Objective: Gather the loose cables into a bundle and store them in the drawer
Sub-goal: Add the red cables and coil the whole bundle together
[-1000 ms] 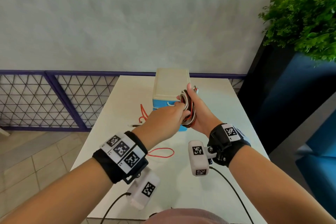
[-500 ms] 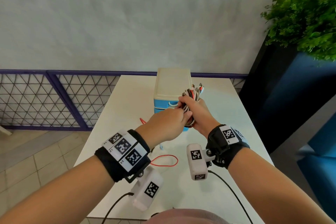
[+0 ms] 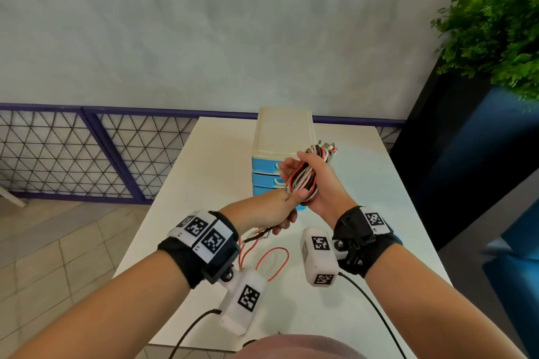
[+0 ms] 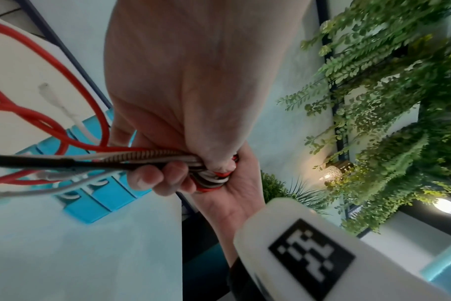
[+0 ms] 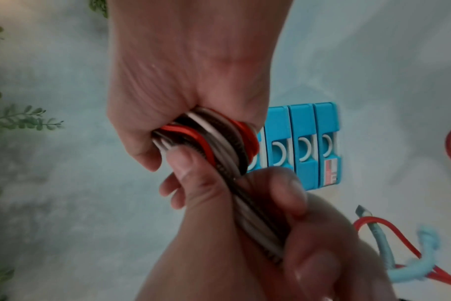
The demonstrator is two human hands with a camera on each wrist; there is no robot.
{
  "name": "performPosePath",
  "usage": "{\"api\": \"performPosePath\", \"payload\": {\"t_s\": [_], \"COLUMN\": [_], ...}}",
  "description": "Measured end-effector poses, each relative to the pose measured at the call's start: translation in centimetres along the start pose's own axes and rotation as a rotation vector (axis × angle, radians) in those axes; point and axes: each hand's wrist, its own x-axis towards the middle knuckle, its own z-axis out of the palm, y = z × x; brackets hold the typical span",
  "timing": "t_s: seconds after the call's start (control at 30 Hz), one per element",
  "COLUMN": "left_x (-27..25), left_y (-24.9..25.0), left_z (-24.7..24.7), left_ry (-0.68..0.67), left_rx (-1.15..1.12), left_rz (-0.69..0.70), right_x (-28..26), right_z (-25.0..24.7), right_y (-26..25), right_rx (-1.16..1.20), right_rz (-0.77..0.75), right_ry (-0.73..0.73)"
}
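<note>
My right hand [image 3: 323, 183] grips a coiled bundle of red, white, black and braided cables [image 3: 303, 181] upright in front of the drawer unit. Just below it, my left hand [image 3: 271, 210] holds the bundle's loose tails in curled fingers. In the left wrist view the tails [image 4: 147, 158] run out past my left fingers [image 4: 144, 177]. A red cable loop [image 3: 274, 259] trails from them down onto the white table [image 3: 204, 172]. The right wrist view shows the coils [image 5: 206, 138] packed in my right fist. The small drawer unit [image 3: 283, 131] has a cream top and blue drawers [image 5: 304, 146], all shut.
A purple mesh railing [image 3: 87, 154] runs behind the table on the left. A dark planter with a green plant [image 3: 495, 38] stands at the right, with blue seating [image 3: 519, 242] below it. Black camera leads [image 3: 370, 303] hang from my wrists near the table's front edge.
My left hand has slid down off the coil and toward me, drawing the loose tails below my right hand. The right hand has stayed in front of the drawers with the bundle.
</note>
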Motion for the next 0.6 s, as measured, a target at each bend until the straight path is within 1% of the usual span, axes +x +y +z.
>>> {"api": "performPosePath", "payload": {"t_s": [0.13,0.23,0.3,0.4,0.5,0.6], "left_x": [0.3,0.4,0.4,0.2,-0.1,-0.2], "left_y": [-0.6,-1.1,-1.9,-3.4,-4.5,-5.1], "left_z": [0.9,1.1,0.9,0.3,-0.1,-0.4], "left_ry": [-0.029,-0.033,-0.063,-0.140,-0.218,-0.286], "left_rx": [-0.105,-0.273,-0.351,-0.363,-0.368,-0.238], "left_rz": [0.024,0.066,0.109,0.174,0.207,0.188], "right_x": [0.2,0.4,0.6,0.8,1.1,1.4], "right_z": [-0.8,-0.9,-0.7,-0.8,-1.4,-1.9], "right_y": [0.5,0.6,0.5,-0.1,-0.7,-1.1], "right_rx": [0.003,-0.040,-0.087,-0.078,-0.095,-0.075], "right_rz": [-0.003,-0.040,-0.060,-0.090,-0.077,-0.079], "right_ry": [0.109,0.125,0.130,0.145,0.160,0.168]}}
